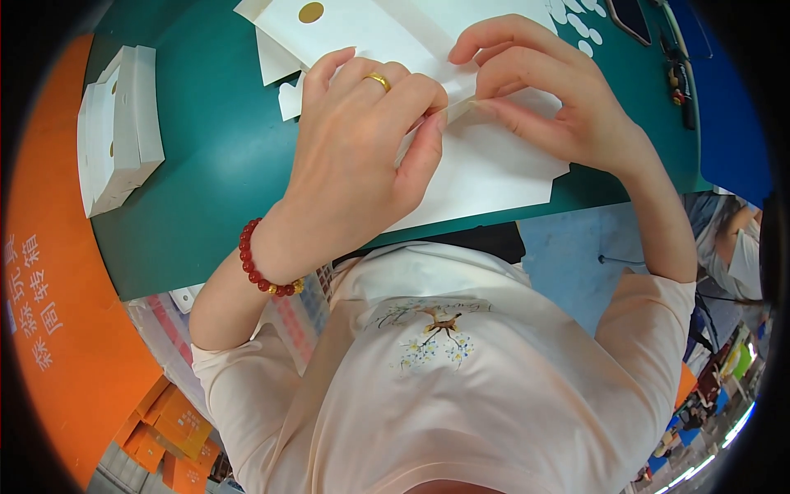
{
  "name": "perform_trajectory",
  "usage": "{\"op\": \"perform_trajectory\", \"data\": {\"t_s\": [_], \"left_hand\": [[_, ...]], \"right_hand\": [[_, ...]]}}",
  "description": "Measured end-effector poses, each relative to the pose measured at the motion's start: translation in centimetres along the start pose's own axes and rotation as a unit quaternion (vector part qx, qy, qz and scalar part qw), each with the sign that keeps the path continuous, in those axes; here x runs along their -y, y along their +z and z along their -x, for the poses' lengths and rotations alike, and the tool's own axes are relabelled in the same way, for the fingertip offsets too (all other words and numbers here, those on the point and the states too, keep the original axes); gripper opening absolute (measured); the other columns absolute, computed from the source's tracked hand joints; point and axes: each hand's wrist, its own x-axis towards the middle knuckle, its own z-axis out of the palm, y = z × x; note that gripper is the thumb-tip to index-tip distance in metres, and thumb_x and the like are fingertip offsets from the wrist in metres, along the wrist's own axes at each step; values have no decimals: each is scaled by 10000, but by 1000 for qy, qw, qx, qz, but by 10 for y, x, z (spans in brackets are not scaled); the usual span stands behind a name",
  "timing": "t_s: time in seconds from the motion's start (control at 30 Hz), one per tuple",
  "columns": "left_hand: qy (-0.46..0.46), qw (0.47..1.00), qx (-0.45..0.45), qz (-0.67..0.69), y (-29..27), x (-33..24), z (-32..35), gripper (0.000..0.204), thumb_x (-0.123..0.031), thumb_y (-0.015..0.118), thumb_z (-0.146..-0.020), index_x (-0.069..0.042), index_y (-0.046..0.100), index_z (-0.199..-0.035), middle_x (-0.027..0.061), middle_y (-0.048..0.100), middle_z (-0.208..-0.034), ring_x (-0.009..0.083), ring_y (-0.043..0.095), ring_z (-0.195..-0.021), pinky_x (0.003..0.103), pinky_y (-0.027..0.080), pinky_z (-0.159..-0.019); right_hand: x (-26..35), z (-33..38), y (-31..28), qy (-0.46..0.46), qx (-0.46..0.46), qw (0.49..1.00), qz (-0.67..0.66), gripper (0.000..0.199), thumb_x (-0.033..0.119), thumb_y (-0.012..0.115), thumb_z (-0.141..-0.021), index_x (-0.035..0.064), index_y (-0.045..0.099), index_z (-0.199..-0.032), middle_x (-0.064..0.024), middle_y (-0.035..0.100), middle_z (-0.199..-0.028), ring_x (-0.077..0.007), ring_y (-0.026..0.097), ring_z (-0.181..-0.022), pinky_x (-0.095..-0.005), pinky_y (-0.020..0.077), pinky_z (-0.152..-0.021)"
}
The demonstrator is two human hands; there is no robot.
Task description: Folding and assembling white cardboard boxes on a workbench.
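Observation:
My left hand (370,136), with a gold ring and a red bead bracelet, is closed in a pinch over white card. A thin translucent strip (457,107) runs from its thumb and forefinger toward my right hand (547,95). The right thumb and forefinger close near the strip's other end; the remaining fingers curl above. Beneath both hands lies a white card sheet (485,177). Another white card piece (362,29), with a gold round spot (311,12), reaches to the far edge of the view. My fingers hide part of the strip.
White folded card boxes (136,123) with gold spots stand on the green table (214,165) at the left. White oval scraps (580,25), a phone (629,18) and dark tools (681,78) lie far right. An orange panel (58,272) borders the left side.

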Motion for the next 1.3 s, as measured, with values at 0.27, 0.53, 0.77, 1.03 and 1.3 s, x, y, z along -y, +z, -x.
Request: {"op": "perform_trajectory", "data": {"t_s": [0.27,0.53,0.77,1.03,1.3], "left_hand": [[-3,1000,-4,15,2,2,-1,118,-1,655,-854,-89,640,-931,-12,604,-797,191,587,-836,481,346,-1090],[-11,1000,-3,29,2,2,1,104,-17,659,-864,-88,643,-938,-15,606,-797,177,591,-855,479,316,-1118],[-24,999,7,26,0,-1,0,101,-28,655,-884,-83,659,-969,-10,612,-801,176,590,-847,459,308,-1123],[-10,999,14,31,-1,-1,-4,91,-27,650,-894,-62,667,-975,14,589,-781,186,548,-738,433,349,-1063],[-6,1000,11,25,-1,1,-1,97,-36,643,-900,-75,660,-988,9,591,-795,184,572,-780,445,323,-1099]], "right_hand": [[-1,9,2,60,-19,997,-35,160,-70,705,-815,30,636,-919,-116,637,-1226,-178,669,-997,-254,575,-830],[-1,5,10,-1,-27,1000,6,218,-65,745,-761,46,632,-911,-129,642,-1211,-240,652,-1078,-319,561,-869],[-3,8,11,-15,-34,999,14,226,-43,796,-750,53,665,-907,-131,644,-1196,-257,647,-1094,-318,555,-870],[-3,17,13,39,-64,997,-28,176,-21,781,-804,53,691,-935,-103,644,-1141,-208,640,-1035,-287,535,-852],[-2,18,19,79,-80,993,-34,149,5,795,-808,56,712,-922,-82,636,-1114,-184,635,-1004,-271,533,-833]]}}
